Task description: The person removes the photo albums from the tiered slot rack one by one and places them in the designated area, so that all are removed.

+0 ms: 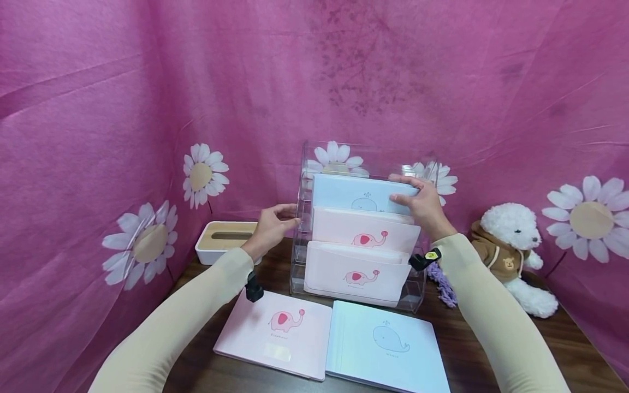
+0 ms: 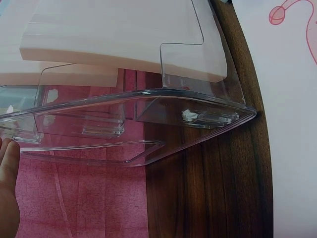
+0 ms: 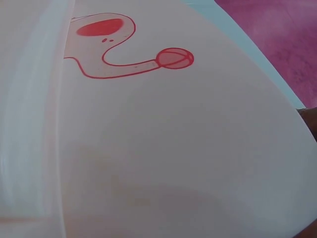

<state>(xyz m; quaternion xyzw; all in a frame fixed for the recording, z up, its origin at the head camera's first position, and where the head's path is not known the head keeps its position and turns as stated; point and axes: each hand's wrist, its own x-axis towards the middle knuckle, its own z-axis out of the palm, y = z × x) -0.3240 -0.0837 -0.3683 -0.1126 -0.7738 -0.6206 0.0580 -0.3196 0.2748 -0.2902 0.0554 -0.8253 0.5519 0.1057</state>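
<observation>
A clear acrylic stepped rack (image 1: 296, 267) stands on the table with albums leaning in its tiers. At the back is a blue album (image 1: 339, 192) with a whale drawing; my right hand (image 1: 428, 210) pinches its upper right corner, thumb in front and fingers behind. Two pink elephant albums, an upper one (image 1: 331, 226) and a lower one (image 1: 326, 270), sit in the tiers before it. My left hand (image 1: 272, 228) touches the rack's left side with extended fingers, which also show at the edge of the left wrist view. The upper pink album fills most of the right wrist view.
In front of the rack lie a pink elephant album (image 1: 255, 327) and a blue whale album (image 1: 358, 349), side by side. A white tissue box (image 1: 211, 254) with a wooden lid stands at left. A plush dog (image 1: 511, 245) sits at right, near something purple (image 1: 442, 284). Pink cloth hangs behind.
</observation>
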